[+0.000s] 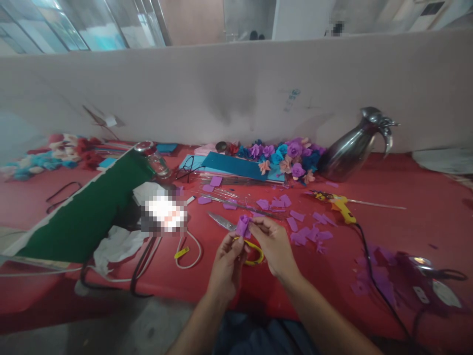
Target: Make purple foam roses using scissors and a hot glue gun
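Between my two hands is a small purple paper flower, partly rolled up. The fingers of my left hand pinch its lower end. From the right, the fingertips of my right hand press on its side. Just beneath lie scissors with yellow handles, partly hidden by my hands, their blades pointing to the upper left. Cut purple paper pieces are scattered to the right and beyond my hands on the red tabletop.
A yellow glue gun trails a black cord at right. Finished paper flowers lie by a metal jug against the wall. Blue sheets, a glass jar, a green board and cables are farther left.
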The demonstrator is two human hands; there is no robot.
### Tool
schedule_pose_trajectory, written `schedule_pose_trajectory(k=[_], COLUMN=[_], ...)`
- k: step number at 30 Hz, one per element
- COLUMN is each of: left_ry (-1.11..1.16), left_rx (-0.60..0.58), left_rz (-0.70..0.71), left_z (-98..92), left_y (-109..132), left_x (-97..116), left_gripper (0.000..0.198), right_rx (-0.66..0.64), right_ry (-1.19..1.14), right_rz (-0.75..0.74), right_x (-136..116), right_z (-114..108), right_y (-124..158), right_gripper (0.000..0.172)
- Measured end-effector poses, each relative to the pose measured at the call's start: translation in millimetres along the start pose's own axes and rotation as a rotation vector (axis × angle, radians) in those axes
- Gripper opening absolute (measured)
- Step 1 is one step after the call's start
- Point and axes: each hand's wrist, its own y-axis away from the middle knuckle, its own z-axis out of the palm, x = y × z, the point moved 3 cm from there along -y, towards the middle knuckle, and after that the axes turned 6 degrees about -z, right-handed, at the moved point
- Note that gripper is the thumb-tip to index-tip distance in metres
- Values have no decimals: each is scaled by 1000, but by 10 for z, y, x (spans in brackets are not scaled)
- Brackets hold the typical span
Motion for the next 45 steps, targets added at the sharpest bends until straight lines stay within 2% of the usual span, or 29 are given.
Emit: schedule_pose_trajectory(k=[7, 12, 17, 20, 25, 32, 45], left_ry=[23, 59, 36, 18, -21, -82, -256], left_rx=[-2, -8, -95, -130, -138, -106, -23], left_rz=[-2, -30, -78, -73, -82, -50, 102], left_z=[-31, -21, 8, 6, 23, 93, 140], left_y=[-8, -8, -8, -9, -5, 8, 14], left_x=[-2, 5, -3, -11, -23, -4, -2], left_gripper=[24, 27, 22, 17, 12, 11, 11], right_rx=[-20, 9, -202, -258, -232, -165, -112], right_ry=[-30, -187, -268, -256, -148, -110, -80], right_rz=[-35, 78, 165, 148, 101, 94, 77], right_x=[-9, 73, 138, 131, 133, 179, 243], right_z=[-9, -75, -78, -85, -145, -212, -260], right_y=[6, 43, 100, 119, 107, 95, 98], right_gripper=[18, 15, 14, 18, 19, 15, 16])
